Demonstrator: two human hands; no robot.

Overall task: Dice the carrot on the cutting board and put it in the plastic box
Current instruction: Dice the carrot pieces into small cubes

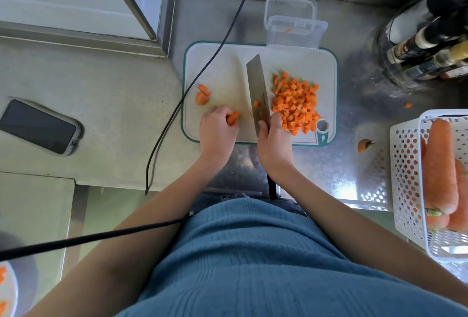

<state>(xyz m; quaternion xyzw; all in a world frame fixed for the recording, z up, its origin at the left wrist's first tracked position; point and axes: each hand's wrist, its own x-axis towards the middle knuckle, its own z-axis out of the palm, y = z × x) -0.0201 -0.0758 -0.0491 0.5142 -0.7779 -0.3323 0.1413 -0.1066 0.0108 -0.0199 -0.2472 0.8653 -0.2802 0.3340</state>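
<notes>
A white cutting board (pixel 222 68) with a teal rim lies on the steel counter. A pile of diced carrot (pixel 295 101) covers its right half. My left hand (pixel 216 126) pinches a carrot piece (pixel 233 118) near the board's front edge. Two more carrot chunks (pixel 202 95) lie at the board's left. My right hand (pixel 273 139) grips the handle of a cleaver (pixel 257 86), whose blade lies along the board's middle with one dice stuck on it. The clear plastic box (pixel 296 31) stands at the board's far edge with one carrot bit inside, its lid (pixel 290 6) behind it.
A phone (pixel 39 126) lies on the counter at the left. A black cable (pixel 202 73) crosses the board's left corner. A white basket (pixel 415 177) with whole carrots stands at the right, a carrot top (pixel 363 145) beside it. Bottles (pixel 425 43) stand at the far right.
</notes>
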